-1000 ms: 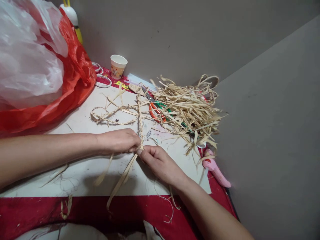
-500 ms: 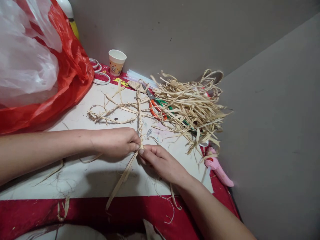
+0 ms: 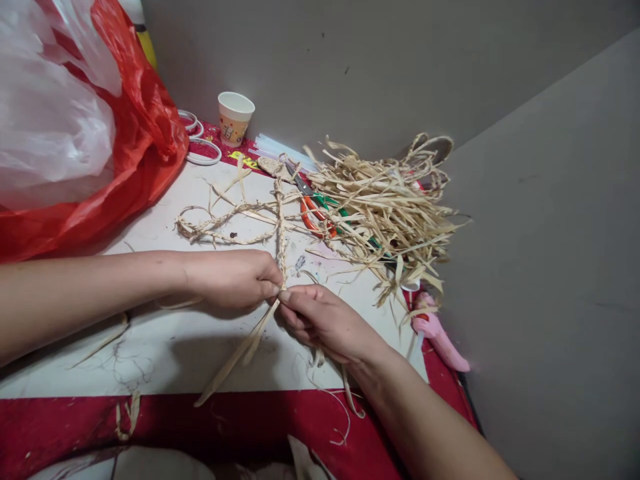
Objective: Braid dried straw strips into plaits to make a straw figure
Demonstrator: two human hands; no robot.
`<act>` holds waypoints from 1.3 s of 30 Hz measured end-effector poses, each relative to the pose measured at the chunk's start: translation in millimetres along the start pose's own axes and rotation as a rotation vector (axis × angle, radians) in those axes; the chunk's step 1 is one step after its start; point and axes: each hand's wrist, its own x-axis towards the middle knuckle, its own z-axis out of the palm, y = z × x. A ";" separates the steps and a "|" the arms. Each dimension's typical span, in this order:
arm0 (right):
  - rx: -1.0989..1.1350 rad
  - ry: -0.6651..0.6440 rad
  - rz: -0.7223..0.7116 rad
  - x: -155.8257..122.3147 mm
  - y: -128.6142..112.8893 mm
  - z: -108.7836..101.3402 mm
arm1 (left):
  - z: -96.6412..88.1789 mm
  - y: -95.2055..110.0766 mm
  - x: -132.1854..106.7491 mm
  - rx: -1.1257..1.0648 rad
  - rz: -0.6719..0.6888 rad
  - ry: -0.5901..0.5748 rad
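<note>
A straw-coloured braid [image 3: 281,230] runs down the white board, its lower end pinched between my two hands. My left hand [image 3: 245,279] comes in from the left with thumb and fingertips closed on the braid. Opposite it, my right hand [image 3: 320,317] pinches the same spot, thumb on top and fingers curled beneath. Loose flat strands [image 3: 240,353] hang below the pinch toward the board's front edge. The braid's finished length curves off to the left in a loop [image 3: 200,233] lying on the board. Fingertips hide the exact crossing of the strands.
Right of the braid lies a pile of dry strips [image 3: 390,207], with orange-handled scissors [image 3: 316,217] at its side. A paper cup [image 3: 235,120], white rings [image 3: 204,152] and a red plastic bag [image 3: 150,140] stand behind. A pink glue gun [image 3: 440,337] rests at the right edge.
Both hands stay at the braid's lower end, the right fingertips slightly higher on it. The hanging strands have swung a little to the left. The view has shifted slightly.
</note>
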 end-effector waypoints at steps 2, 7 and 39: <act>-0.035 0.027 -0.007 0.8 2.7 0.5 | -0.4 -1.3 0.7 -0.124 -0.054 -0.070; -0.004 0.083 -0.021 -0.4 6.6 5.4 | 2.4 -1.9 3.5 -0.455 -0.147 -0.186; 0.159 0.204 -0.081 -7.2 8.2 20.5 | 9.5 29.3 -7.9 -0.281 -0.293 -0.108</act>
